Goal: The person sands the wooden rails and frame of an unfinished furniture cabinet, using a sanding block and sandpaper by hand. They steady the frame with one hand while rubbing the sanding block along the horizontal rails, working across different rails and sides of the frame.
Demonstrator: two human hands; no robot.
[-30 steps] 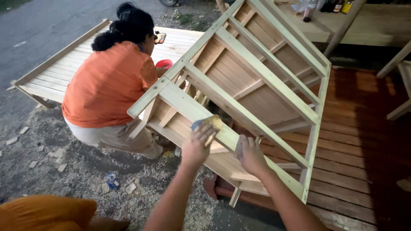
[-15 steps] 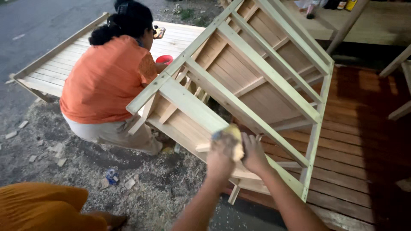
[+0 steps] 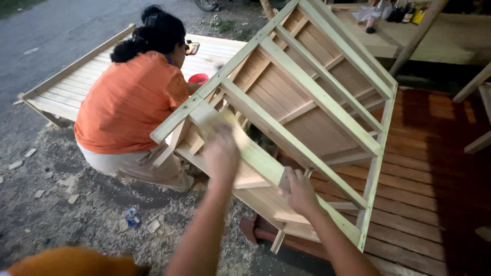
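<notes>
tilted wooden frame [image 3: 307, 117] straight ahead of both hands, propped on its near low edge and leaning up and away to the far right, long rails running from near left up to far right. left hand [image 3: 221, 153] pressed on the broad pale rail [image 3: 240, 140] at the frame's near left corner, blurred, fingers curled over something (too smeared to tell what, or how tightly). right hand [image 3: 299, 193] lower and to the right, closed around a short cross piece [image 3: 286, 217] near the bottom edge, thumb on the near side. left hand nearer the rail's upper run, right hand nearer the low edge. open room along the rail toward the far right; to the left, crouching person in orange shirt [image 3: 130, 102] close against the frame's corner, red bowl [image 3: 198, 78] just beyond. reddish deck boards [image 3: 434, 168] to the right, sawdust-strewn ground [image 3: 61, 204] near left
</notes>
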